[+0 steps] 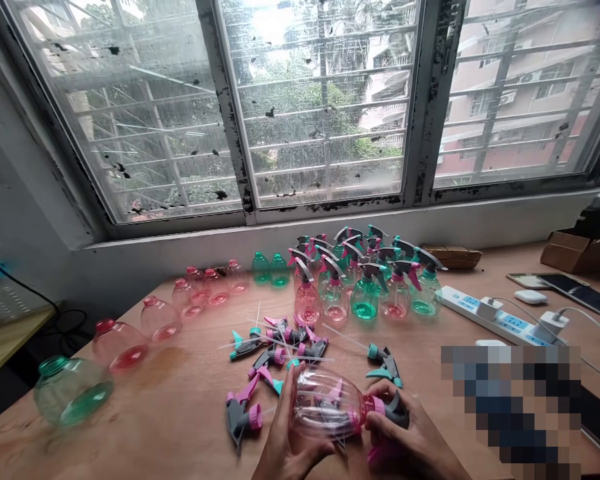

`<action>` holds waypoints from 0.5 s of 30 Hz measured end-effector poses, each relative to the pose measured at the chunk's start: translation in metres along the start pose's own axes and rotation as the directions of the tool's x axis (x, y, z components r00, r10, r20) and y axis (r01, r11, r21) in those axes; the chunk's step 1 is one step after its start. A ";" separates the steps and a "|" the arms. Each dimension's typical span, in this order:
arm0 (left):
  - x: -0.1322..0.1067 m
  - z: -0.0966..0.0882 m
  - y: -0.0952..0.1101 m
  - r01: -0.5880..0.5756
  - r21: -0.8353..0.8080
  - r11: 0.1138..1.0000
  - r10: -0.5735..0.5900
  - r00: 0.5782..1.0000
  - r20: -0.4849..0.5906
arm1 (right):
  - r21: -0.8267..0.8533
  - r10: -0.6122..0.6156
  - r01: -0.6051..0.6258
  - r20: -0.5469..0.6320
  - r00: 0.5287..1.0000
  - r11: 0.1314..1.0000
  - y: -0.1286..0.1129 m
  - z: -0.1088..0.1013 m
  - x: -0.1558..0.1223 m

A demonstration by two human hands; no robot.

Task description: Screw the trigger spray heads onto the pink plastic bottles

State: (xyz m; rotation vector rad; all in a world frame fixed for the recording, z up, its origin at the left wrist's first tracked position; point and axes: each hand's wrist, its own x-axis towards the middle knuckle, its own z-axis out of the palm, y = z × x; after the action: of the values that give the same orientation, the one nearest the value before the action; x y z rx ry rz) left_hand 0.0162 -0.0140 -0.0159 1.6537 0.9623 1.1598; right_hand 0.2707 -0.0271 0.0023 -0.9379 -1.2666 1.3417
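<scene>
At the lower centre of the frame, one transparent pink bottle [325, 393], held on its side over the desk [190, 410]: thin, glossy plastic, swollen at the body, narrowing to a neck at right. On that neck, one grey spray head [399, 412] with a ribbed pink collar [378, 405]. Curved round the bottle's body, the left hand [283, 437], spread as wide as that bulge; closed on the collar and spray head, thumb and fingers together, the right hand [405, 433].

Just beyond, a tangle of loose trigger heads [239, 417], at least seven, too overlapped for an exact count: matt grey bodies, pink or teal triggers, straight clear tubes.

From left to centre, nine open-necked bottles [75, 397], six pink and three green, round and see-through. Right of centre, packed upright, the fitted spray bottles [364, 300]: five in front, three pink and two green; behind, more, impossible to count.

At right, one white power strip [473, 307] with two plugs [550, 325], two flat phones [587, 293], one smooth white case [530, 297] and one brown cardboard box [570, 250]. Across the top, barred window panes [325, 100] in flaking frames.
</scene>
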 end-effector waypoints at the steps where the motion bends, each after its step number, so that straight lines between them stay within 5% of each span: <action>1: 0.000 0.000 0.000 -0.006 0.010 1.000 0.006 1.000 0.002 | 0.006 0.002 -0.002 -0.006 1.000 1.000 0.000 0.000 0.000; 8: -0.002 0.006 0.000 -0.030 0.101 0.994 0.038 0.996 -0.083 | 0.054 0.023 -0.021 -0.033 0.999 0.998 0.001 0.001 0.000; 15: 0.001 0.002 0.003 -0.003 0.002 1.000 0.003 1.000 -0.016 | -0.012 0.025 -0.025 -0.021 0.999 1.000 0.003 0.000 0.000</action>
State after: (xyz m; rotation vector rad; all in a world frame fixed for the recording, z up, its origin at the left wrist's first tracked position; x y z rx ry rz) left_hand 0.0185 -0.0143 -0.0136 1.6502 0.9715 1.1759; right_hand 0.2705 -0.0268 -0.0002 -0.9762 -1.2523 1.3416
